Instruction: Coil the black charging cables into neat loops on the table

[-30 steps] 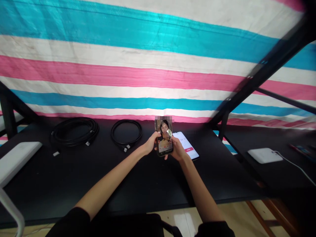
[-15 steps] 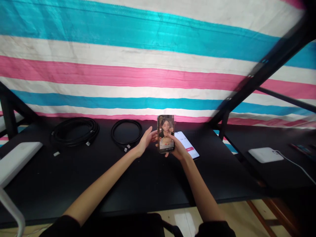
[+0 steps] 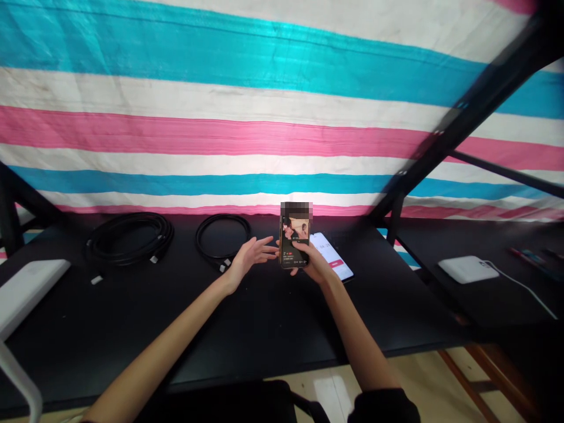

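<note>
Smartphone use looks mid-way: right hand grip clasped round it, thumb over screen, raised above counter, not set down. Left hand grip released, fingers spread beside it, contact unclear. Second phone, coiled black cables lie unhandled.

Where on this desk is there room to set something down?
The black desk is bare between the white slab and left forearm, between that and the right forearm, and right of the flat-lying smartphone. It's crowded along the back, with large cable coil and small cable coil, and around the left hand, right hand and held smartphone.
</note>
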Available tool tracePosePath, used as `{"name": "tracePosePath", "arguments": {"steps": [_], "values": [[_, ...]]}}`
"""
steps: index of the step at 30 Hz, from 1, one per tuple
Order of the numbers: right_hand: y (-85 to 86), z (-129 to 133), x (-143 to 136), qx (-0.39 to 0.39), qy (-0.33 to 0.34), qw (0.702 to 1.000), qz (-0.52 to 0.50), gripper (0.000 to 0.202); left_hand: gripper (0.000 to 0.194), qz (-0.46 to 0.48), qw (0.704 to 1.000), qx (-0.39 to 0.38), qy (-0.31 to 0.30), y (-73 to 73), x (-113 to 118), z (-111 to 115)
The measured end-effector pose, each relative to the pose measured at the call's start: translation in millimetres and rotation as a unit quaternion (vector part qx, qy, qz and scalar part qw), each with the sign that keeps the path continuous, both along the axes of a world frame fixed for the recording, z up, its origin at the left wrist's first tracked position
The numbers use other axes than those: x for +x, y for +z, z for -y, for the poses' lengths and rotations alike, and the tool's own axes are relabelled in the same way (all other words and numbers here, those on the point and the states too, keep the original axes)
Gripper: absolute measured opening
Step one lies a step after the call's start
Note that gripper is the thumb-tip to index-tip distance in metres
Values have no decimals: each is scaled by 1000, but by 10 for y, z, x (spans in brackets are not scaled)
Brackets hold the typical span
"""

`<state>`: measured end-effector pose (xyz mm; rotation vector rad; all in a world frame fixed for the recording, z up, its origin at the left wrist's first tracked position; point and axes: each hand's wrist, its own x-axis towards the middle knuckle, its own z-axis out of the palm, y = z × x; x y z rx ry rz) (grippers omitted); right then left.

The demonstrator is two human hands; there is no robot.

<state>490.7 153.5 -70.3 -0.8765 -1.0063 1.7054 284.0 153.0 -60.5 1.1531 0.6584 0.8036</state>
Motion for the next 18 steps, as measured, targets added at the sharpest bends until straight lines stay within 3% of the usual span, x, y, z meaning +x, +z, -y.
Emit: {"name": "tracePosePath", "arguments": {"steps": [6,13,18], "values": [[45,-12,3,-42,-9,999,-26,40,62,-24,999,25,-8,-48,46,14],[37,-33,-1,-38,-29,998,-41,42,52,-15,998,56,22,-211,57,-50],[-32,-30,14,-31,-26,999,-22,37,50,-40,995,68,52,-119,113,-4]]}}
